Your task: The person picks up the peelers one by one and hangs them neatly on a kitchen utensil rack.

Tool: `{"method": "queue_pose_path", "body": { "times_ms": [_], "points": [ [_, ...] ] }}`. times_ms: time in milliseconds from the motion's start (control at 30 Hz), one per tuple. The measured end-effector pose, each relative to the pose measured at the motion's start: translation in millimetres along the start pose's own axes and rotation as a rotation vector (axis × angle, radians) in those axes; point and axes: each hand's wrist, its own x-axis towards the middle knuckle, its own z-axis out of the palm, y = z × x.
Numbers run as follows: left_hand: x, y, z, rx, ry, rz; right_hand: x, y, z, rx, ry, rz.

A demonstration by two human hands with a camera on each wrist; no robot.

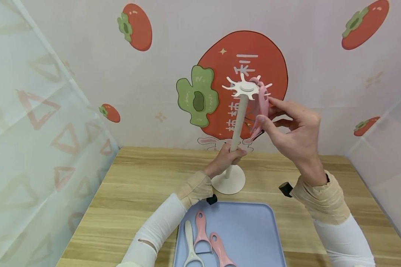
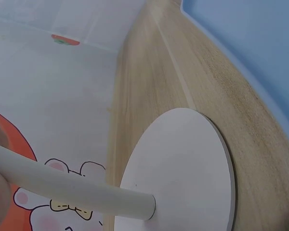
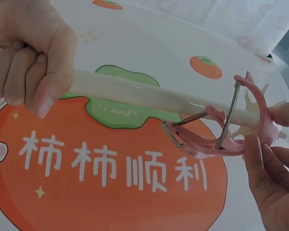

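My left hand (image 1: 225, 159) grips the pole (image 1: 239, 126) of a white stand low down, above its round base (image 2: 183, 168). A ring of curved hooks (image 1: 235, 87) crowns the stand, leaning slightly right. Beside those hooks, my right hand (image 1: 295, 128) pinches a pink peeler (image 1: 263, 102) between thumb and fingers. The right wrist view shows the peeler's frame (image 3: 265, 115) and metal blade (image 3: 229, 115) close by the pole. More pink plastic with metal blades (image 3: 190, 118) overlaps it there; I cannot tell how many peelers these are or exactly how they hang.
A blue tray (image 1: 244, 230) lies at the front of the wooden table (image 1: 137, 185). It holds a whitish peeler (image 1: 189, 237) and two pink peelers (image 1: 201, 226), all at its left side. A patterned backdrop (image 1: 163, 74) stands behind the table.
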Motion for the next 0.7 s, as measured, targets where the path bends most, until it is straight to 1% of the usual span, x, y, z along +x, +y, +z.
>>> {"method": "queue_pose_path", "body": {
  "times_ms": [367, 700],
  "points": [
    [0.8, 0.1, -0.8, -0.015, -0.005, 0.033, -0.4, -0.2, 1.6, -0.013, -0.001, 0.005],
    [0.4, -1.2, -0.4, 0.002, -0.001, 0.032, -0.9, 2.9, 3.0, -0.015, -0.015, 0.002]
  ]
}}
